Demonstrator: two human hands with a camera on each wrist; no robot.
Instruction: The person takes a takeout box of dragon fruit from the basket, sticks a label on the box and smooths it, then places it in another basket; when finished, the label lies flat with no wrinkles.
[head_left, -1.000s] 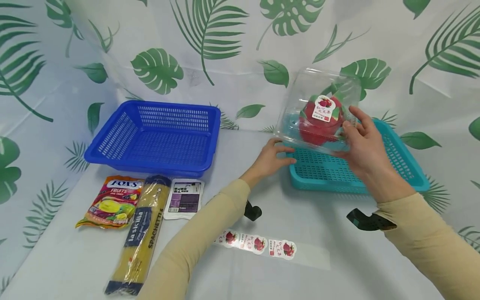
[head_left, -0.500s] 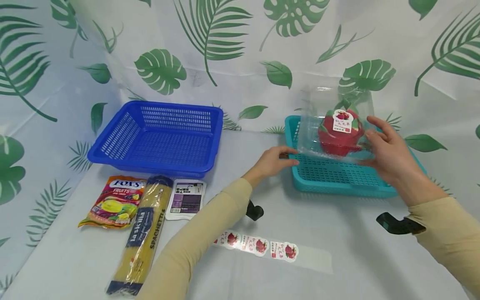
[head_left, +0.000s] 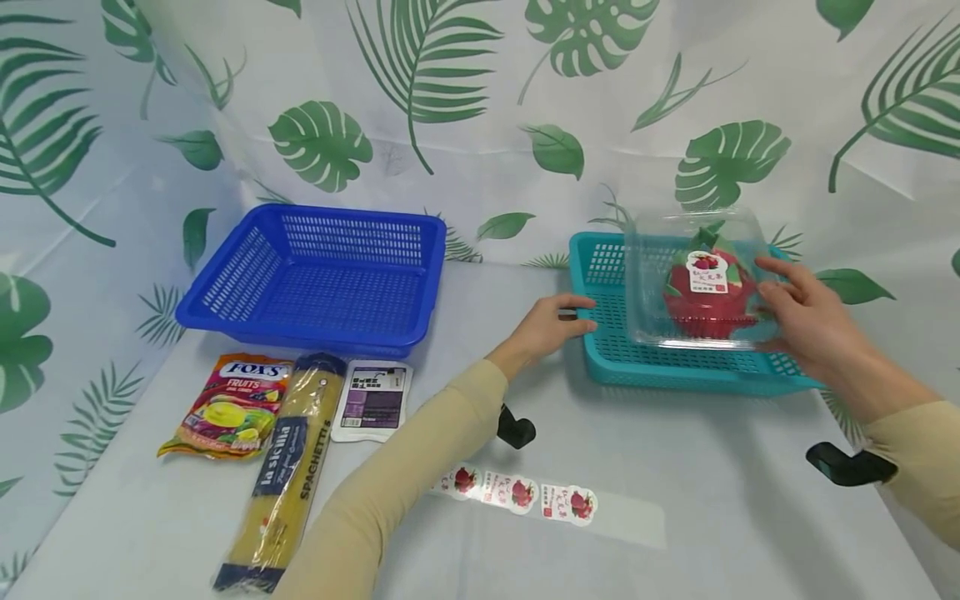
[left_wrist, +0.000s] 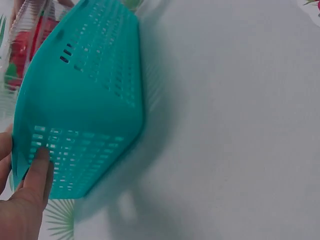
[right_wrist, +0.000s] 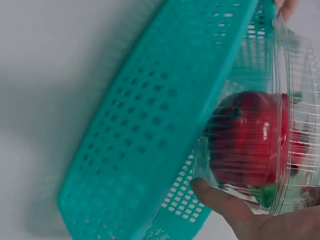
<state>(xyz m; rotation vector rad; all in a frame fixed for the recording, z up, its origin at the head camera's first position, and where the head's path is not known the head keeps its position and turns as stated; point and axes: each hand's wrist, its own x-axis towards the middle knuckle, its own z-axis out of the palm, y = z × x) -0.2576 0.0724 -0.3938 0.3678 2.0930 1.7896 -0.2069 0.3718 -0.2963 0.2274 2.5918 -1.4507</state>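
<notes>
A clear plastic clamshell box (head_left: 649,327) holds a red dragon fruit (head_left: 686,310) with green scales, and a white fruit sticker (head_left: 707,283) shows on its lid. My right hand (head_left: 817,329) grips the box by its right side, low over the teal basket (head_left: 675,377), partly inside it. In the right wrist view the thumb (right_wrist: 220,200) lies along the box's lower part. At the basket's left rim, my left hand (head_left: 542,335) pinches the edge; in the left wrist view its fingers (left_wrist: 37,175) straddle the rim. Whether the box touches the basket floor is hard to tell.
A blue basket (head_left: 337,337) stands at the back left. Before it lie a candy bag (head_left: 228,408), a spaghetti pack (head_left: 281,475) and a white-and-purple packet (head_left: 372,402). A strip of dragon fruit stickers (head_left: 517,493) lies near the front middle. A leaf-print cloth (head_left: 465,100) hangs behind.
My right hand has carried the boxed dragon fruit right and down, from above the teal basket to partly inside it. My left hand stays at the basket's left rim.
</notes>
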